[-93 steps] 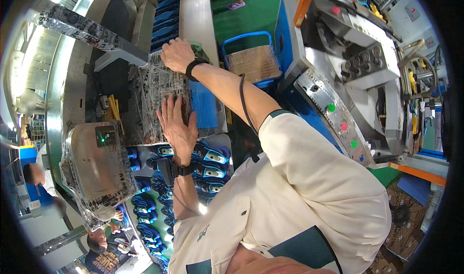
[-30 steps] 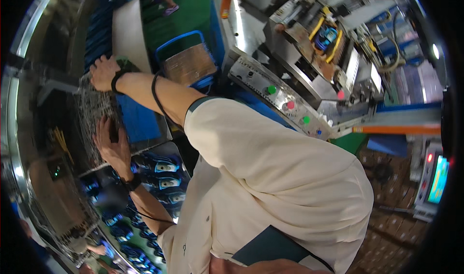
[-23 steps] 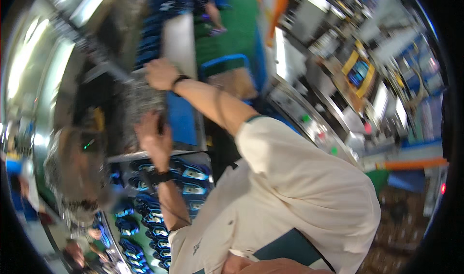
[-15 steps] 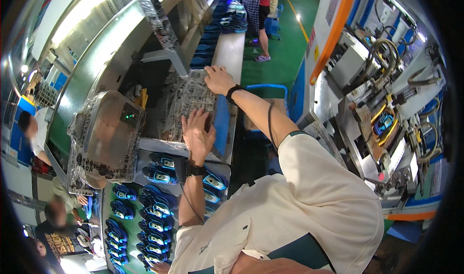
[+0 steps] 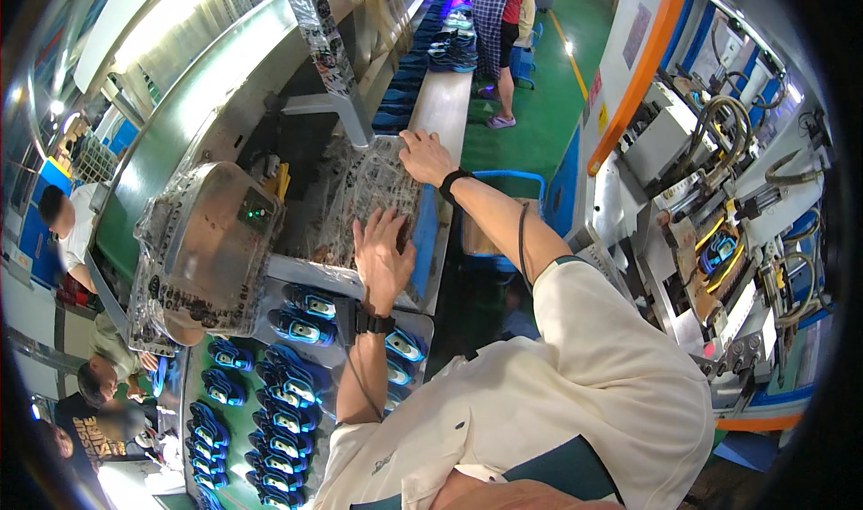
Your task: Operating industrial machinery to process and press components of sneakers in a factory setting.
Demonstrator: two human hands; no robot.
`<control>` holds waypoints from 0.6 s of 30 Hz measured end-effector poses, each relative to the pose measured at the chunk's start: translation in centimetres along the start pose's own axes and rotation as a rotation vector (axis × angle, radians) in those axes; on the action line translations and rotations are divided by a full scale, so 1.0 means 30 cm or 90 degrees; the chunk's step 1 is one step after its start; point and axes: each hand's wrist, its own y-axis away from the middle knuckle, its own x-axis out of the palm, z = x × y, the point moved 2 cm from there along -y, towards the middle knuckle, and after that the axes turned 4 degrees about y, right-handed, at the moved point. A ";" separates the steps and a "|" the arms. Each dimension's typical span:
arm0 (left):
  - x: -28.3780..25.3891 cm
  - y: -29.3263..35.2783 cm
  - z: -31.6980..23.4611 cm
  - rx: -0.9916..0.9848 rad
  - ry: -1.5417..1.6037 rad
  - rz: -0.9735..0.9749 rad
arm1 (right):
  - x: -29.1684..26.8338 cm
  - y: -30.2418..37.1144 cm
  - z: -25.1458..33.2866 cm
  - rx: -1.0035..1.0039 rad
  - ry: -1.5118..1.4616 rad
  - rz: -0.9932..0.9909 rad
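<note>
My left hand (image 5: 384, 257) lies with fingers spread on the near part of a flat cover wrapped in clear plastic (image 5: 360, 182). My right hand (image 5: 426, 157) rests at the far right corner of the same cover, fingers apart and slightly bent over its edge. Neither hand holds anything. A grey metal post (image 5: 354, 119) with a wrapped upper part stands beside the right hand. To the left of the cover is a plastic-wrapped machine housing (image 5: 216, 249) with small green lights. Close to my left wrist, blue-and-black shoes (image 5: 301, 328) sit in rows.
More shoes (image 5: 286, 420) line a green belt at the lower left. Dark blue pieces (image 5: 402, 92) run along the conveyor ahead. A blue-rimmed cart (image 5: 503, 257) stands right of the bench. A press machine (image 5: 719, 240) fills the right side. Other people (image 5: 503, 52) work ahead and at left.
The whole view has shifted a little, so the bench and my hands appear slightly farther right. Both hands stay on the wrapped cover in nearly the same pose.
</note>
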 end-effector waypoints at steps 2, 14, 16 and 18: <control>0.010 -0.009 -0.035 0.017 0.008 0.006 | 0.056 0.001 -0.096 -0.015 0.079 -0.012; 0.144 -0.037 -0.204 0.027 -0.003 -0.067 | -0.320 -0.061 -0.177 -0.096 0.179 0.155; 0.159 -0.032 -0.219 0.006 0.009 -0.085 | -0.214 -0.116 -0.314 -0.077 0.180 0.162; 0.157 -0.014 -0.215 0.010 -0.013 -0.073 | -0.222 -0.130 -0.250 -0.095 0.120 0.162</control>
